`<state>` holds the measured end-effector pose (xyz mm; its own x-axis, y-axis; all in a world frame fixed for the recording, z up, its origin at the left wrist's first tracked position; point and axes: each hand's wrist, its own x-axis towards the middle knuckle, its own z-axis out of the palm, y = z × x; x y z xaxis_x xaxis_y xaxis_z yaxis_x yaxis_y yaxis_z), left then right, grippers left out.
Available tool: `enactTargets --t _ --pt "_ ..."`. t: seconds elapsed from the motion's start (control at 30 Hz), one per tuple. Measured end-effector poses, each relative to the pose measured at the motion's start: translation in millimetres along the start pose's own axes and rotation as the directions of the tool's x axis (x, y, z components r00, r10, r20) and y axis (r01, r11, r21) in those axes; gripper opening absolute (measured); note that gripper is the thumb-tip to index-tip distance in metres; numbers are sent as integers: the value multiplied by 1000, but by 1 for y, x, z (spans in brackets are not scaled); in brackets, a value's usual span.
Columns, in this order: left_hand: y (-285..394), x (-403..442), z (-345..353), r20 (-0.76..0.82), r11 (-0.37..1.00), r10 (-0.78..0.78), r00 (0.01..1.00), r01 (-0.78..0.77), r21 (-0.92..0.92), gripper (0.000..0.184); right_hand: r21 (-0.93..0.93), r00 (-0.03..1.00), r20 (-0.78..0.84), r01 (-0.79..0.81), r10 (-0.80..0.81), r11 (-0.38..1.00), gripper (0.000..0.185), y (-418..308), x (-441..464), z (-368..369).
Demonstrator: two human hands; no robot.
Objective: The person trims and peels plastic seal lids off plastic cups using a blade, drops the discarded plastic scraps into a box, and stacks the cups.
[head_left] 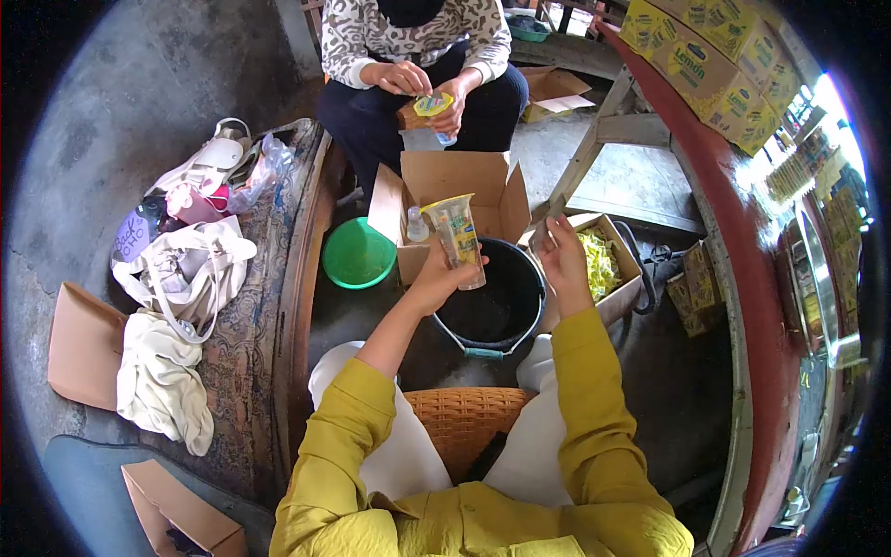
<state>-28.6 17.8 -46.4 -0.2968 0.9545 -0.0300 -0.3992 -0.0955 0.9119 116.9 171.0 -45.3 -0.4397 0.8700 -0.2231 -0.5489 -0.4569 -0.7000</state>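
Note:
My left hand (447, 276) is wrapped round a clear plastic cup (455, 227) with yellow and green print and a yellow rim. The cup leans a little to the left, above the near edge of an open cardboard box (452, 167) and a black bucket (492, 306). To the right of the bucket, my right hand (563, 260) is raised with its fingers curled together. Something thin and pale seems to show at its fingertips, too small to make out. Below that hand stands a box (626, 283) holding yellow printed packets (599, 260).
A person (413, 56) sits opposite, holding a similar yellow-topped cup (433, 105). A green basin (359, 253) lies left of the bucket. Bags (186, 269) rest on a patterned bench (246, 371). Lemon-printed cartons (715, 65) are stacked on the red-edged table (742, 251).

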Motion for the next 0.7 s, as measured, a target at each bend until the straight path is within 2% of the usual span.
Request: enactTargets --t 0.1,0.13,0.17,0.2,0.23,0.27,0.3,0.4,0.43,0.53,0.57,0.67,0.7 --pt "-3 2 -1 -20 993 65 998 -62 103 61 -96 998 61 -13 19 995 51 6 7 -8" --pt "-1 6 -1 -72 992 44 996 -35 123 59 -133 996 88 -15 27 991 51 7 7 -8" --pt "0 8 0 -127 990 16 992 2 140 57 -110 998 50 29 -23 993 49 12 4 -9" --pt "-1 8 0 -182 987 -16 983 45 155 56 -192 991 103 105 -86 976 48 13 -2 -8" --pt "-7 9 -5 -183 914 155 971 -70 399 54 -268 976 163 187 -147 945 46 13 -6 -7" --pt "-15 11 -13 -138 769 319 938 -171 616 52 -337 952 230 273 -202 901 45 11 -10 -5" --pt "-20 12 -19 -49 562 461 886 -249 789 51 -468 914 300 390 -273 793 43 11 -17 0" --pt "-7 4 -22 79 472 282 956 -209 857 53 -624 831 468 551 -300 553 36 8 -35 8" --pt "-7 2 -22 58 480 276 960 -189 857 55 -661 782 536 623 -318 417 34 6 -38 9" --pt "0 -2 -17 27 564 238 971 -161 810 58 -681 721 643 693 -259 237 32 6 -50 17" --pt "0 -3 -18 106 569 341 934 -295 768 59 -679 720 649 694 -245 241 30 6 -56 22" --pt "-3 4 -16 137 562 439 888 -390 729 57 -648 687 689 726 -229 231 29 8 -64 30" --pt "-4 4 -16 141 572 415 899 -378 728 55 -614 648 714 762 -267 208 29 9 -64 30"
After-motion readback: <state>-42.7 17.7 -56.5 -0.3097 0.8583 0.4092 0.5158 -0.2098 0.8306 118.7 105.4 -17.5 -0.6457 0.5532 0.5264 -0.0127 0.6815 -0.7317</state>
